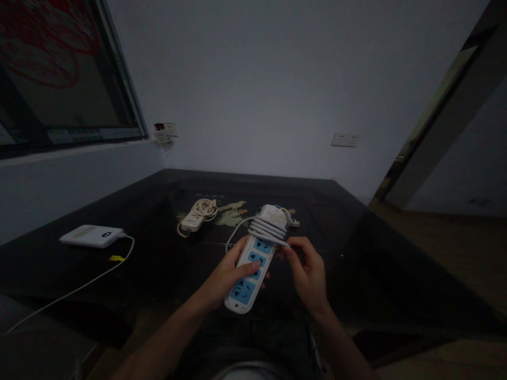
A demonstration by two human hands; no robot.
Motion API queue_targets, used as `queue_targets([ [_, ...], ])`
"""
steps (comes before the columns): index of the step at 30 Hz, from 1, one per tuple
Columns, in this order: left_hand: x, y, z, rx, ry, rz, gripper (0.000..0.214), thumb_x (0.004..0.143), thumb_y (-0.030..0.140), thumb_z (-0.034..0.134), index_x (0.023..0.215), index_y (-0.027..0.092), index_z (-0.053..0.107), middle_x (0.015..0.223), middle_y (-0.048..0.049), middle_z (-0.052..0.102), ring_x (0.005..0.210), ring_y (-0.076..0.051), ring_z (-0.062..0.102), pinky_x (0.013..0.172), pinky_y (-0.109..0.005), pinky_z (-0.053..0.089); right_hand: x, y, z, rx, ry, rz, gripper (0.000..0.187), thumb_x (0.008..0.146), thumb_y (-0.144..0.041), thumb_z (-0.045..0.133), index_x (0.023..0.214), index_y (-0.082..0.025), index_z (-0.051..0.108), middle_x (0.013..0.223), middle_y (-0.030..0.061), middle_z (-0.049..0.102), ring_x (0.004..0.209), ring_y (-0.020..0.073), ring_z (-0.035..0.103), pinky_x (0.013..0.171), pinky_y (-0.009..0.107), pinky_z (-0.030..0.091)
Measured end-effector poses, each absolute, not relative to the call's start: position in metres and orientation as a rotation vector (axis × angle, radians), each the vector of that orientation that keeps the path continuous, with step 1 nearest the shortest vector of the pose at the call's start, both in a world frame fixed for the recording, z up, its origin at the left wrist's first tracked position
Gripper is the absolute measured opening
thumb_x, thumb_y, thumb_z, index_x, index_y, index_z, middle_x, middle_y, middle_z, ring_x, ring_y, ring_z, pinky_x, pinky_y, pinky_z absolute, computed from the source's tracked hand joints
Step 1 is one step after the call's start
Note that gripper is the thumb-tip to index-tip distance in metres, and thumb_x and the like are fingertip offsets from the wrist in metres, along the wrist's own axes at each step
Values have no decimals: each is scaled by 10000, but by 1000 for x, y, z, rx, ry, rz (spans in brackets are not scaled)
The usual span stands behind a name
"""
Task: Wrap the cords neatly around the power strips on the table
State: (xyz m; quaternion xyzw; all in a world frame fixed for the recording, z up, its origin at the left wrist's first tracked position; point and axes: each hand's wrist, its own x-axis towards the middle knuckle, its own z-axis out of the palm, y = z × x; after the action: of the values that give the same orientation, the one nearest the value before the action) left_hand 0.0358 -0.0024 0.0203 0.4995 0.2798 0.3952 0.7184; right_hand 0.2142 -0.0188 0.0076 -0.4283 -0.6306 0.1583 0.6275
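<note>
A white power strip [237,305] with blue sockets is tilted up over the table, its lower part gripped by my left hand [233,269], thumb across the sockets. Several turns of its white cord [268,230] are wound around the upper part. At the right side of the strip, my right hand [309,269] pinches the cord between thumb and fingers. A loose loop of cord hangs at the strip's left. Behind the strip's far end, another coiled cord or strip [294,221] shows only in part.
On the dark glossy table [158,274], a smaller cream power strip [192,222] lies with its cord coiled on it. A white power bank [93,236] with a cable lies at the left. Wall sockets [345,140] sit beyond the table, and a window is at the upper left.
</note>
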Motion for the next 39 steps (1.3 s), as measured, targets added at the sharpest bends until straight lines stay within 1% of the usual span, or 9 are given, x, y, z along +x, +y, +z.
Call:
queue_targets([
  [5, 35, -2, 13, 1149, 706, 853, 700, 740, 292, 721, 1348, 226, 380, 1043, -89, 640, 800, -210, 660, 667, -317, 551, 211, -20, 14, -958, -1272, 539, 161, 859, -336, 583, 782, -196, 563, 647, -33, 499, 571, 106, 462, 497, 199, 354],
  [10, 36, -1, 7, 1157, 694, 825, 729, 731, 280, 729, 1367, 238, 375, 1046, -81, 644, 826, -215, 648, 684, -312, 537, 211, -19, 12, -944, -1166, 591, 197, 830, -373, 616, 773, -192, 560, 661, -27, 508, 593, 112, 466, 522, 201, 365],
  [14, 36, 0, 9, 1207, 703, 849, 693, 728, 271, 732, 1340, 238, 407, 1096, -80, 634, 871, -214, 648, 751, -304, 517, 210, -16, 7, -929, -1113, 591, 202, 838, -389, 614, 801, -198, 560, 677, -28, 504, 602, 114, 462, 538, 206, 365],
  [17, 35, 0, 11, 1253, 732, 888, 741, 731, 274, 734, 1354, 271, 332, 1089, -67, 637, 874, -208, 657, 770, -302, 511, 210, -14, 6, -917, -1103, 597, 203, 835, -381, 624, 795, -193, 560, 668, -29, 495, 592, 109, 448, 528, 202, 353],
  [20, 35, -1, 13, 1276, 786, 917, 810, 729, 279, 740, 1344, 280, 213, 992, -44, 657, 825, -200, 670, 744, -307, 521, 209, -14, 7, -919, -1108, 601, 200, 834, -372, 622, 786, -189, 559, 653, -34, 489, 579, 102, 442, 516, 195, 346],
  [24, 36, -3, 14, 1277, 772, 900, 765, 758, 304, 715, 1292, 289, 166, 900, -25, 656, 708, -195, 681, 661, -322, 544, 209, -16, 10, -959, -1136, 580, 185, 831, -354, 616, 774, -185, 569, 656, -27, 512, 588, 107, 467, 520, 198, 361],
  [28, 37, -5, 14, 1238, 700, 931, 705, 778, 306, 696, 1264, 286, 186, 906, -42, 654, 707, -230, 693, 614, -364, 571, 210, -18, 12, -987, -1188, 538, 163, 819, -331, 626, 760, -184, 587, 653, -24, 533, 579, 106, 476, 507, 197, 363],
  [32, 36, -4, 13, 1169, 649, 958, 639, 786, 277, 687, 1227, 266, 224, 935, -50, 653, 717, -226, 699, 610, -370, 585, 210, -18, 13, -1010, -1274, 483, 145, 803, -312, 648, 749, -183, 610, 648, -22, 557, 586, 112, 500, 521, 203, 382],
  [39, 37, -3, 11, 1071, 590, 973, 630, 745, 245, 720, 1196, 250, 280, 900, -47, 671, 740, -259, 709, 592, -382, 594, 213, -15, 3, -1020, -1341, 436, 141, 815, -304, 641, 753, -180, 614, 652, -23, 570, 599, 115, 519, 543, 206, 389],
])
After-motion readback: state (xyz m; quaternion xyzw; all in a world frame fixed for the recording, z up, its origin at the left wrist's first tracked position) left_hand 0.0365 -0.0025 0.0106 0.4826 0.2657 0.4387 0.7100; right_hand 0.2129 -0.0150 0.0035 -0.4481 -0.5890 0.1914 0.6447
